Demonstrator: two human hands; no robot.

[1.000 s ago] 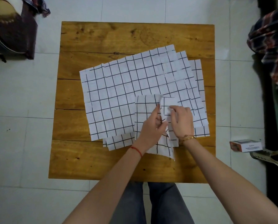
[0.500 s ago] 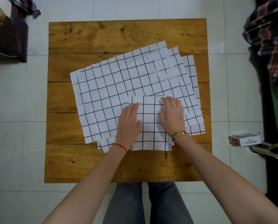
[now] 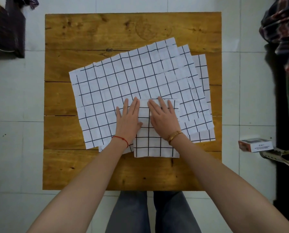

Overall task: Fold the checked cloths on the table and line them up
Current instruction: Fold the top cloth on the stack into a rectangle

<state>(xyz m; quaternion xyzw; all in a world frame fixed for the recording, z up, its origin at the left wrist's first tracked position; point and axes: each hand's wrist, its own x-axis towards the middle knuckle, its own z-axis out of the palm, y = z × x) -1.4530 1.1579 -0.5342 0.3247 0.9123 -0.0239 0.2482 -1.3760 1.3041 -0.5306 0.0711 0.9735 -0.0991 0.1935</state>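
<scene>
Left hand [image 3: 128, 119] and right hand [image 3: 163, 117] flat, fingers straight, pressing folded cloth [image 3: 155, 145] beneath them, atop spread cloths [image 3: 123, 78]

- Pale tiled floor [image 3: 241, 22] with thin grout lines, dimly and evenly lit.
- Square wooden tabletop [image 3: 93, 31] of broad amber planks, knots and dark seams showing.
- Dark bag [image 3: 7, 31] on the floor at the far left corner.
- Plaid fabric [image 3: 284, 31] heaped along the right edge, above a dark strip.
- Small white and orange box [image 3: 256, 144] on the floor to the right, beside a woven strap [image 3: 278, 157].
</scene>
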